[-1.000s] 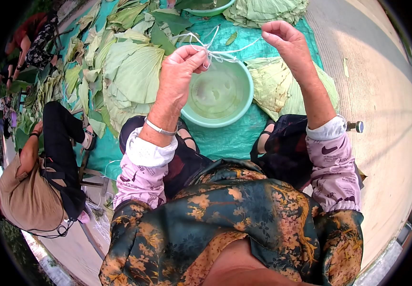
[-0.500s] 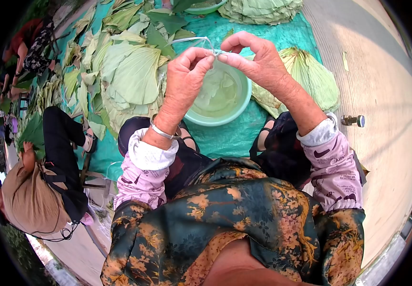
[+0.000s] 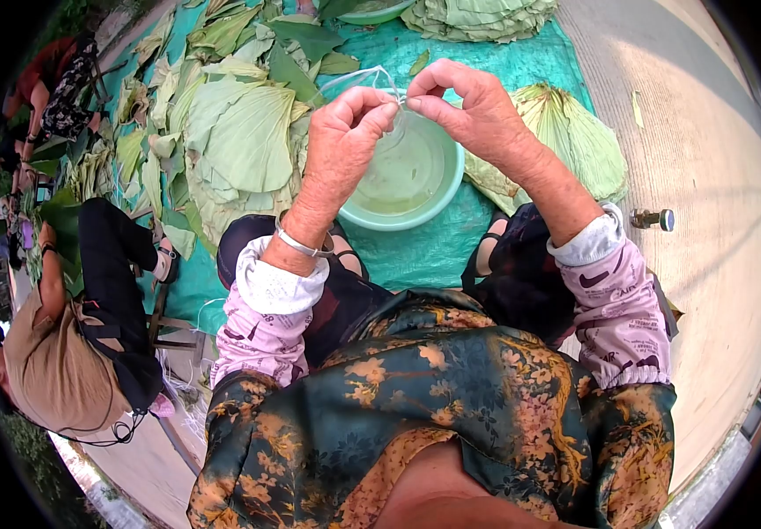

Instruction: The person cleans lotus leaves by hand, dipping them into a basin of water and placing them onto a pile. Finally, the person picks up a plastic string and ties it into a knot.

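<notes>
Thin white string [image 3: 364, 74] is pinched between the fingertips of both hands, with a loop rising above them. My left hand [image 3: 354, 132] is closed on it, a silver bracelet at the wrist. Almost touching it, my right hand [image 3: 467, 110] also pinches the string between thumb and forefinger. Below the hands is a pale green basin [image 3: 442, 204] holding water. A stack of large green leaves [image 3: 244, 137] lies left of the basin, and another fanned leaf bundle [image 3: 574, 145] lies to its right.
A teal tarp [image 3: 398, 260] covers the ground. A co-worker [image 3: 63, 361] sits at the left, and another person [image 3: 72, 84] is farther back. More stacked leaves [image 3: 482, 19] and a second basin [image 3: 376, 16] are at the top. A small jar [image 3: 653, 219] stands on the right.
My right hand has come down and left to the string beside my left hand and now pinches it. The leaf bundle on the right shows more. The seated co-worker's arm has moved.
</notes>
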The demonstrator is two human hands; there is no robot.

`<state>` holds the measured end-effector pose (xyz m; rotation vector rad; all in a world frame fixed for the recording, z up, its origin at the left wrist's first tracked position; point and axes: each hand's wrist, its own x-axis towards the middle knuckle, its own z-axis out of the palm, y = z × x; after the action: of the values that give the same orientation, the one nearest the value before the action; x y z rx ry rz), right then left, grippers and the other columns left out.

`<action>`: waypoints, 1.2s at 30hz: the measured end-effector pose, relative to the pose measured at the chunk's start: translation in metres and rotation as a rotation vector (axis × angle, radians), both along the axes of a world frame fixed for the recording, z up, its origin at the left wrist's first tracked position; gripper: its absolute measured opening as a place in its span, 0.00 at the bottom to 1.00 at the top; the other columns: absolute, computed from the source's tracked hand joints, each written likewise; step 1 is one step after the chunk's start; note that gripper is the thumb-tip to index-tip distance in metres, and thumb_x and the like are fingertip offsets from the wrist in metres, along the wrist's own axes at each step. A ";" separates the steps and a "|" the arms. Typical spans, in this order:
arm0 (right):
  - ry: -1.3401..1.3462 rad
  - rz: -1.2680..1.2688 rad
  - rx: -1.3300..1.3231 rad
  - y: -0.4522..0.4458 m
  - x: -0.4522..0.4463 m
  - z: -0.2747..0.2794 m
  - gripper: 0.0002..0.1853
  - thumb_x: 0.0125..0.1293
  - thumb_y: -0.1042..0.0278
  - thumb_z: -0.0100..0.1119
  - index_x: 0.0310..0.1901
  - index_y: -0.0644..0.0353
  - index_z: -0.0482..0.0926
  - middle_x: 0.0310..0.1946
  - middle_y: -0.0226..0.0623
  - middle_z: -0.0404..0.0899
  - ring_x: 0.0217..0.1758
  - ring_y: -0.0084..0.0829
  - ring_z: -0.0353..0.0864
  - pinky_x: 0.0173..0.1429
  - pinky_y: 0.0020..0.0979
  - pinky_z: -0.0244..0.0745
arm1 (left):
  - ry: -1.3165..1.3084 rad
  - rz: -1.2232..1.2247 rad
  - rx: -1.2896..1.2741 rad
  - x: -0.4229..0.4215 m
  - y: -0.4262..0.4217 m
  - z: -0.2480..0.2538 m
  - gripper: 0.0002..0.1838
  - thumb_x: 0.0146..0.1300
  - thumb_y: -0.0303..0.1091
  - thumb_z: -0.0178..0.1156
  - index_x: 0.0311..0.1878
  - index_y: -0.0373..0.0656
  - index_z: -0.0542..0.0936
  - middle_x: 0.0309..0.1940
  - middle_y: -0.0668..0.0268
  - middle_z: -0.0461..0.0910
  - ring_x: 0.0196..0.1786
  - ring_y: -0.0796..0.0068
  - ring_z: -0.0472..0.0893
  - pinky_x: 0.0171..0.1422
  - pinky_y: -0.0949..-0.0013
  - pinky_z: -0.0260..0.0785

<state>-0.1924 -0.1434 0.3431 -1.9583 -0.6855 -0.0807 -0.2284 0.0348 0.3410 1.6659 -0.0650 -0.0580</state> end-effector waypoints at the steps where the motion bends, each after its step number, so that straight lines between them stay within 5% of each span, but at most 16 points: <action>1: -0.001 -0.004 0.011 0.000 0.001 0.000 0.06 0.57 0.70 0.59 0.33 0.63 0.75 0.26 0.30 0.76 0.32 0.22 0.73 0.39 0.24 0.69 | 0.002 -0.002 0.000 0.000 0.000 0.000 0.06 0.59 0.29 0.58 0.36 0.37 0.78 0.25 0.72 0.76 0.28 0.85 0.71 0.35 0.81 0.63; 17: 0.054 -0.006 -0.005 -0.005 0.002 -0.002 0.06 0.58 0.71 0.56 0.32 0.64 0.74 0.25 0.29 0.75 0.32 0.20 0.72 0.39 0.24 0.69 | 0.063 0.011 -0.063 -0.001 0.000 0.001 0.07 0.61 0.32 0.57 0.37 0.39 0.79 0.26 0.74 0.76 0.28 0.86 0.70 0.33 0.82 0.62; 30: 0.362 0.095 0.100 -0.007 0.005 -0.007 0.09 0.61 0.64 0.57 0.35 0.62 0.77 0.28 0.24 0.74 0.33 0.15 0.69 0.38 0.19 0.66 | 0.073 -0.012 -0.086 -0.001 0.001 0.005 0.08 0.61 0.34 0.58 0.38 0.39 0.79 0.28 0.72 0.76 0.29 0.86 0.70 0.33 0.82 0.62; 36: 0.452 0.080 0.259 -0.010 0.005 -0.003 0.08 0.61 0.65 0.57 0.34 0.61 0.77 0.29 0.26 0.75 0.34 0.17 0.71 0.41 0.21 0.67 | 0.104 0.047 -0.333 0.005 0.008 0.004 0.13 0.60 0.32 0.58 0.45 0.35 0.75 0.32 0.65 0.79 0.28 0.83 0.73 0.33 0.80 0.64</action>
<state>-0.1877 -0.1529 0.3397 -1.6204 -0.4273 0.3008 -0.2237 0.0429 0.3454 1.3291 0.0416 -0.0927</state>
